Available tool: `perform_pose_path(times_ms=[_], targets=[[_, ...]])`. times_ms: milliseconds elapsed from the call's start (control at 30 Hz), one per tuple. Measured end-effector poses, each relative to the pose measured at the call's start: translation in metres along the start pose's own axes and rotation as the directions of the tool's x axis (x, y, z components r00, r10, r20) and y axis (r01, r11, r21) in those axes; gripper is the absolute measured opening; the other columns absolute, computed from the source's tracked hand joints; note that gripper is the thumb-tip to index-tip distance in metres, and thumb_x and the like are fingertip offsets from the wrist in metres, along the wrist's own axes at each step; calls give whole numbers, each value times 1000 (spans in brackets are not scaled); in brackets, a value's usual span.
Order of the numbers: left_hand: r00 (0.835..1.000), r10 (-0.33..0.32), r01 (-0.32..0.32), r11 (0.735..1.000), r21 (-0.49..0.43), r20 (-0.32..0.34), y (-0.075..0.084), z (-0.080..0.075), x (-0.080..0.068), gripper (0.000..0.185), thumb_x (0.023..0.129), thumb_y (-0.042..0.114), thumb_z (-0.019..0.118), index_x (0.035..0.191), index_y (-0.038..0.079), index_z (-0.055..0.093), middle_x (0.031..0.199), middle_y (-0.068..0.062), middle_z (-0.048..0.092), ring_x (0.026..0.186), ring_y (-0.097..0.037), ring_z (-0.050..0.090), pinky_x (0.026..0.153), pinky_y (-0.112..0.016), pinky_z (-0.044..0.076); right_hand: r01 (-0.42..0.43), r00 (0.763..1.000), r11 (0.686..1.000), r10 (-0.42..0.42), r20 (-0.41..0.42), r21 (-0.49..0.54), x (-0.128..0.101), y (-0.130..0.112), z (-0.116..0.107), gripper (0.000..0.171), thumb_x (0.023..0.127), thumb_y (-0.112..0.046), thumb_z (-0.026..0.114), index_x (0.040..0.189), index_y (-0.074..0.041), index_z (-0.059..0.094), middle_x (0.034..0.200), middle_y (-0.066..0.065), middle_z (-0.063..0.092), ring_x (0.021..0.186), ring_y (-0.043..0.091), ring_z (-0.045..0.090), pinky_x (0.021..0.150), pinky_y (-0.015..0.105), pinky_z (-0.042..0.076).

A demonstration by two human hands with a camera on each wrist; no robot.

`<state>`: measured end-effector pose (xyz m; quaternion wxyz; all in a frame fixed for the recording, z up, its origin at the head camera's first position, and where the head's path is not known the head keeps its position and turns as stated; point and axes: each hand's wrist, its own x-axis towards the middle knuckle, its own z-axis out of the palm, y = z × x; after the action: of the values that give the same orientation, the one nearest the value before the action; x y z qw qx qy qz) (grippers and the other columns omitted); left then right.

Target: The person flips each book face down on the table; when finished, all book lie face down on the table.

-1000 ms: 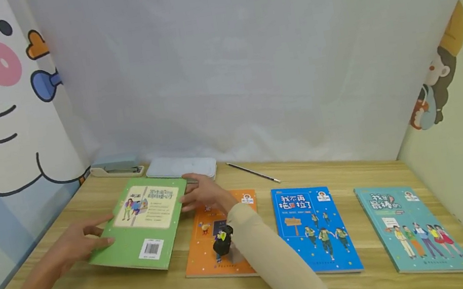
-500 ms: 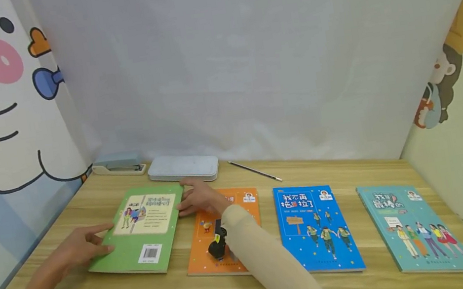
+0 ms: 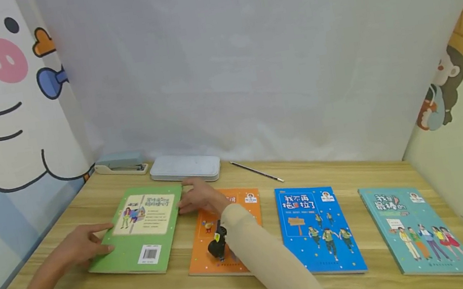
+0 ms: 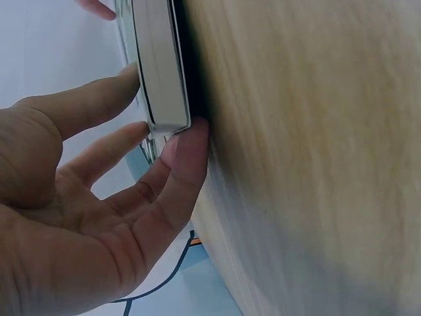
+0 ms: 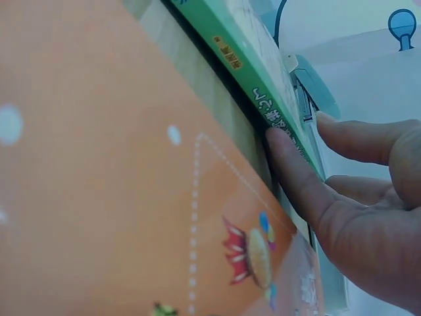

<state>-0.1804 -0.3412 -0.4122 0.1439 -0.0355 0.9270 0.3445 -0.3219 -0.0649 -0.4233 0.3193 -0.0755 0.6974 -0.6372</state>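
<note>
A green book (image 3: 151,241) lies back cover up at the left of the table, with a barcode near its lower edge. My left hand (image 3: 78,247) holds its left edge; in the left wrist view the thumb (image 4: 99,99) is against the cover and a fingertip reaches the lower edge of the page block. At the upper right corner my right hand (image 3: 200,196) grips the book. One finger (image 5: 296,164) touches the green spine in the right wrist view, with the thumb over the cover side. An orange book (image 3: 200,254) lies partly beneath my right forearm.
A blue book (image 3: 321,231) and a teal book (image 3: 421,231) lie to the right. Along the back stand a stapler (image 3: 121,164), a pale flat case (image 3: 185,167) and a pencil (image 3: 256,171). Behind them hangs a white curtain (image 3: 237,63).
The green book has come down and slightly toward me onto the table, both hands staying at its edges. Over the last half second hands and book have barely moved; the view shifted slightly.
</note>
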Motion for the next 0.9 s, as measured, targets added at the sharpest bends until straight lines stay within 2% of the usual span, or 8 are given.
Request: perform_pose_path(times_ms=[133, 267, 333, 533, 667, 733, 800, 900], targets=[[1000, -19, 19, 999, 39, 0, 3, 0, 0, 71, 88, 14, 75, 144, -12, 38, 103, -36, 62, 77, -24, 62, 62, -37, 57, -12, 1000, 1000, 12, 8, -18, -2, -4, -1, 73, 88, 18, 61, 153, -1, 34, 112, 26, 63, 107, 41, 68, 93, 42, 57], [1000, 8, -5, 994, 110, -22, 2, 1, -1, 68, 86, 14, 76, 140, -12, 45, 105, -39, 62, 82, -29, 64, 64, -37, 56, -15, 999, 999, 16, 34, -36, -5, -7, -4, 70, 90, 14, 62, 153, 0, 34, 116, 27, 64, 104, 34, 69, 96, 40, 56], [1000, 7, -4, 993, 116, -24, 0, 1, -1, 67, 85, 15, 76, 139, -12, 46, 104, -38, 62, 81, -29, 64, 63, -37, 55, -9, 999, 998, 12, 42, -68, -8, -10, -7, 69, 90, 13, 62, 153, 0, 35, 121, 28, 65, 108, 32, 68, 97, 39, 55], [1000, -19, 19, 996, 92, -6, 2, 1, 1, 70, 85, 13, 75, 142, -12, 41, 103, -36, 61, 72, -23, 62, 58, -36, 55, 49, 999, 988, -46, 24, -145, -20, -22, -24, 64, 93, 8, 61, 152, 0, 37, 131, 28, 61, 124, 38, 61, 104, 45, 51], [998, 48, -39, 979, 201, -39, 5, 2, 4, 67, 82, 14, 78, 136, -14, 48, 116, -44, 57, 89, -41, 63, 71, -47, 56, 65, 998, 993, -64, 15, -103, -28, -28, -40, 63, 95, 6, 59, 153, -1, 35, 137, 30, 55, 130, 42, 55, 108, 49, 47], [989, 122, -94, 954, 285, -82, 9, 3, 5, 65, 79, 15, 80, 131, -14, 53, 120, -45, 55, 100, -51, 59, 81, -56, 53, 72, 997, 991, -72, 10, -109, -32, -29, -50, 63, 96, 5, 59, 153, -1, 34, 140, 29, 52, 132, 42, 53, 108, 49, 47], [977, 173, -123, 933, 340, -123, 16, 6, 6, 64, 76, 15, 81, 129, -12, 56, 125, -44, 54, 110, -58, 53, 88, -65, 48, 82, 997, 987, -82, 3, -136, -35, -28, -60, 62, 96, 3, 60, 153, -1, 34, 143, 28, 48, 132, 42, 52, 108, 50, 47], [964, 218, -151, 918, 367, -149, 32, 16, 8, 64, 76, 15, 81, 131, -8, 58, 128, -43, 52, 116, -61, 48, 94, -70, 42, 101, 994, 972, -106, -10, -212, -41, -28, -76, 64, 96, -2, 62, 153, -1, 34, 143, 28, 47, 132, 42, 51, 107, 50, 47]])
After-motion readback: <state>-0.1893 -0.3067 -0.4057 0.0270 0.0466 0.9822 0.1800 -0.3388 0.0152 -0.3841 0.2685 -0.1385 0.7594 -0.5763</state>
